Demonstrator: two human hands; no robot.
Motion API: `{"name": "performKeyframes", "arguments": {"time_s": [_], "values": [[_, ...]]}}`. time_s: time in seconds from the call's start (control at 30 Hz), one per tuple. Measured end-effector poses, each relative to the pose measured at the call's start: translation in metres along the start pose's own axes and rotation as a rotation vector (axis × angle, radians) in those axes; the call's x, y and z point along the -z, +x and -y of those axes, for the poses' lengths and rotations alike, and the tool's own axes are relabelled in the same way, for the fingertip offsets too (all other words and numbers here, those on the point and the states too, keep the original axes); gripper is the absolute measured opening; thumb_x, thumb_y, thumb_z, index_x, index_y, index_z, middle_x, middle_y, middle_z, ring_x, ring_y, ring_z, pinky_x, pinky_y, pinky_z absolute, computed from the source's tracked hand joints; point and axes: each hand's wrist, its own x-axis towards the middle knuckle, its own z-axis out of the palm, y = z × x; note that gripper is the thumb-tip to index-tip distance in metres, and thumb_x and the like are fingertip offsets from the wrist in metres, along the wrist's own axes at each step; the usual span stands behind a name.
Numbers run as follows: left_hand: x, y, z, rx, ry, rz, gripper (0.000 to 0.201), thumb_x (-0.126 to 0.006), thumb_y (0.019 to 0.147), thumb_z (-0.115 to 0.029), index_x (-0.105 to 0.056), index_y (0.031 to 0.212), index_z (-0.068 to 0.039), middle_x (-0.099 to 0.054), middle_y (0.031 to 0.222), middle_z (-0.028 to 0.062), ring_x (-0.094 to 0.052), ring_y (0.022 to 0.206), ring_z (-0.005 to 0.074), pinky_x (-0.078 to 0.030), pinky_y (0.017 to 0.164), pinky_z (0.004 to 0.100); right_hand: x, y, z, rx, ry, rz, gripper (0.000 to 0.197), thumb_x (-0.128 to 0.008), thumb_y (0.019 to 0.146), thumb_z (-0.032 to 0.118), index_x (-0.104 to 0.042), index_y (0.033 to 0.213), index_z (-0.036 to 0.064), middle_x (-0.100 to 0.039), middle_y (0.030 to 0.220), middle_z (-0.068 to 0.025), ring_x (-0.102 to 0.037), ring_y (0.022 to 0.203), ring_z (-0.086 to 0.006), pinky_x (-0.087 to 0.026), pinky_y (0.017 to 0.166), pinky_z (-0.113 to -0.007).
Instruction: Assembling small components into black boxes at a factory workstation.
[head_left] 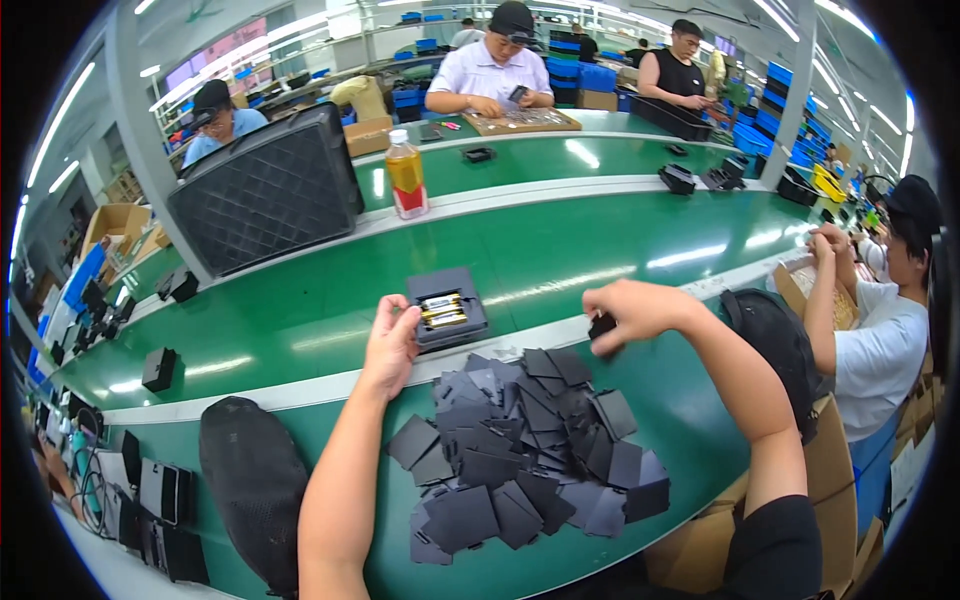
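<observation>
My left hand (392,338) grips the left side of a black box-shaped device (466,282) at the edge of the green belt. Its battery compartment faces up, uncovered, with gold-and-black batteries (443,310) lying side by side in it. To the right, my right hand (632,310) is closed around a small black piece (602,326), mostly hidden by the fingers, so its kind cannot be made out. Between my forearms, a loose heap of flat black plastic covers (520,440) lies on the green tabletop, just below the device.
A drink bottle (405,175) and a large black crate (265,190) stand beyond the belt. Black bags lie left (250,490) and right (770,345). A black device (158,369) sits on the belt. Co-workers sit across the line, and one person (880,320) is close at right.
</observation>
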Motion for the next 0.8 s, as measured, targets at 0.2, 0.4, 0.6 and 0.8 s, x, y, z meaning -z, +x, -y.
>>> {"name": "performKeyframes", "arguments": {"time_s": [0.2,0.4,0.6,0.8], "values": [[-0.003,-0.002,-0.007,-0.003,0.070,-0.028,0.019,-0.058,0.096,-0.015,-0.041,0.105,-0.016,-0.052,0.092,0.0009,-0.047,0.068,0.0057,-0.036,0.056,0.0172,-0.001,0.072,0.072,-0.015,0.984,-0.413,0.014,-0.065,0.087,0.011,-0.058,0.095,0.0015,-0.058,0.075,-0.0069,-0.057,0.047,-0.0127,-0.044,0.042,-0.024],[0.002,0.002,0.000,0.036,0.101,0.014,0.020,-0.057,0.097,-0.013,-0.039,0.106,-0.014,-0.051,0.100,0.0051,-0.053,0.078,0.0094,-0.041,0.064,0.0195,-0.034,0.127,0.081,0.071,0.989,-0.418,0.015,-0.065,0.087,0.006,-0.059,0.099,0.0002,-0.060,0.079,-0.0073,-0.055,0.049,-0.0113,-0.044,0.042,-0.022],[-0.009,0.013,-0.003,0.041,0.149,0.037,0.027,-0.061,0.094,-0.011,-0.037,0.106,-0.014,-0.051,0.098,0.0044,-0.053,0.077,0.0086,-0.040,0.063,0.0186,-0.042,0.144,0.067,0.062,1.077,-0.413,0.017,-0.065,0.086,0.009,-0.061,0.100,0.0002,-0.061,0.076,-0.0073,-0.056,0.045,-0.0125,-0.043,0.042,-0.022],[-0.005,0.009,0.004,0.048,0.229,0.036,0.034,-0.065,0.090,-0.007,-0.035,0.105,-0.015,-0.051,0.094,0.0025,-0.050,0.068,0.0063,-0.035,0.055,0.0155,-0.036,0.137,0.065,0.099,1.056,-0.281,0.024,-0.066,0.086,0.012,-0.060,0.106,0.0003,-0.062,0.083,-0.0099,-0.059,0.051,-0.0148,-0.046,0.046,-0.028]]}}
